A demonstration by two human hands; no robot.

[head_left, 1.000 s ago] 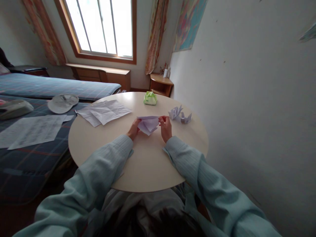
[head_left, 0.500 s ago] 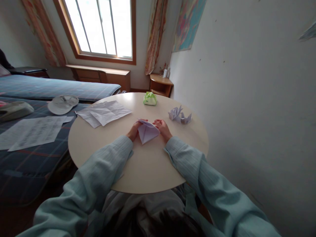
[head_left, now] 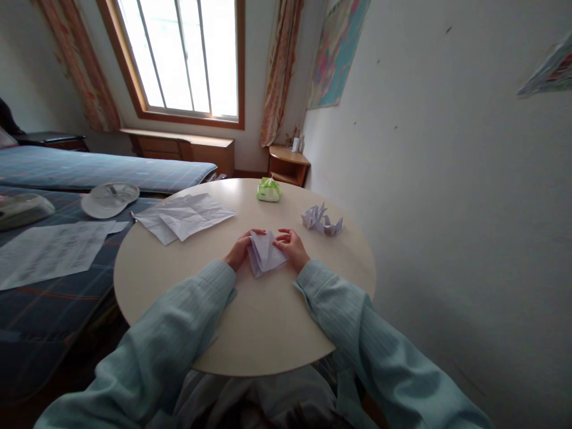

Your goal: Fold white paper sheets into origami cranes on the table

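Where my two pale blue sleeves [head_left: 339, 316] come in from the bottom edge, which cuts off my elbows, they meet over the round counter [head_left: 268, 333], and both hands sit on the folded paper [head_left: 267, 253] lying flat near its middle. My left hand [head_left: 236, 255] curls against the paper's left side with its fingertips over the top corner. Its thumb is hidden, so I cannot tell whether it pinches the edge or only presses. My right hand [head_left: 294, 246] lies with fingers stretched out, their tips touching the upper right edge, gripping nothing. How many layers the paper has is too small to make out. Farther off on the right stand small folded paper figures [head_left: 322, 219], their shapes unclear. To the left lie creased loose sheets [head_left: 185, 213], overlapping and reaching the rim. At the far rim sits a green packet [head_left: 269, 190], its label unreadable. Beyond the counter, a bed [head_left: 89, 170] carries a cap [head_left: 109, 198] and printed pages [head_left: 49, 253].
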